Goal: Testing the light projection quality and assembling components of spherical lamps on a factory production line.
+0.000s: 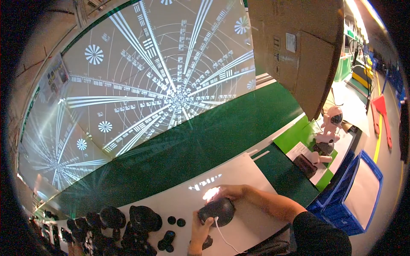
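Between my hands is a black rounded device (223, 212) with a white cable (223, 237) plugged into its near side. My left hand (199, 228) grips its left edge, thumb beside the cable plug. My right hand (230, 193) is wrapped round its far side. Bright white light falls on the right fingertips, and a streak of light patterns lies on the white board (181, 192) just beyond. Under the device, near my left wrist, a small dark part (207, 242) is partly hidden.
Many black rounded housings (145, 218) and small black discs (181, 222) stand at the left. A test pattern glows on the upright screen (141, 89). To the right are a cardboard box (299, 51), a white astronaut figure (331, 123) and a blue crate (331, 209).
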